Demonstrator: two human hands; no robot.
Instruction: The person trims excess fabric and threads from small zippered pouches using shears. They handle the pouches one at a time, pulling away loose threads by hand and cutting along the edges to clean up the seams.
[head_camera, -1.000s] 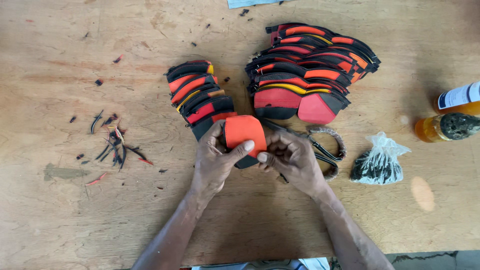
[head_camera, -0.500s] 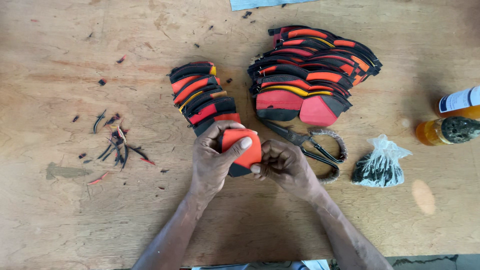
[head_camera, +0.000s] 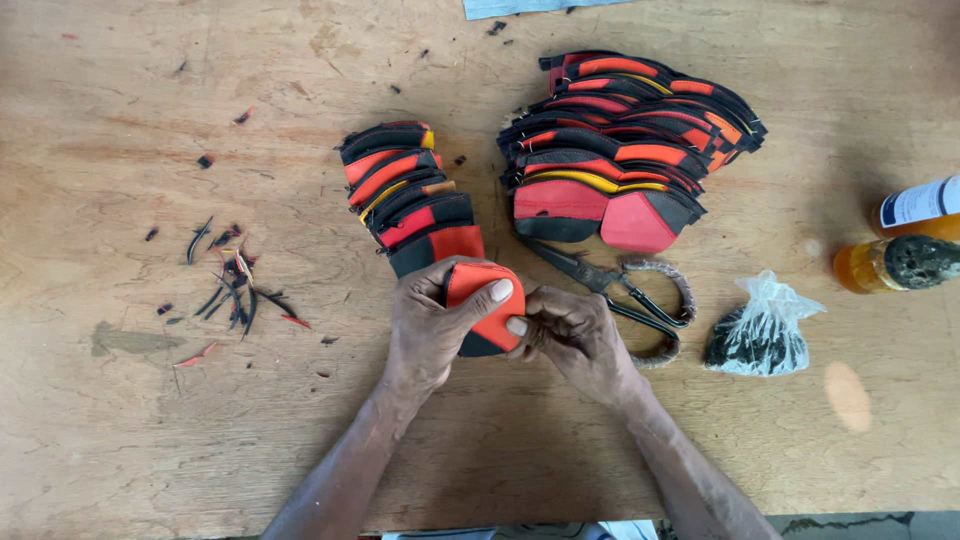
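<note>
Both my hands hold one orange and black leather piece (head_camera: 484, 305) just above the wooden table (head_camera: 150, 420). My left hand (head_camera: 430, 325) wraps its left side, thumb pressed on the orange face. My right hand (head_camera: 575, 335) pinches its right edge. Directly behind it lies a short fanned row of similar orange, red and black pieces (head_camera: 405, 195). A bigger heap of such pieces (head_camera: 625, 140) sits to the upper right.
Black scissors (head_camera: 625, 290) with wrapped handles lie right of my right hand. A small clear bag of dark bits (head_camera: 760, 335), an amber bottle (head_camera: 895, 262) and a white-labelled bottle (head_camera: 925, 205) are at the right. Trimmed scraps (head_camera: 230, 290) litter the left.
My hands have turned and shifted the orange piece slightly down and toward me; my left thumb now lies across its face. The piles have not moved.
</note>
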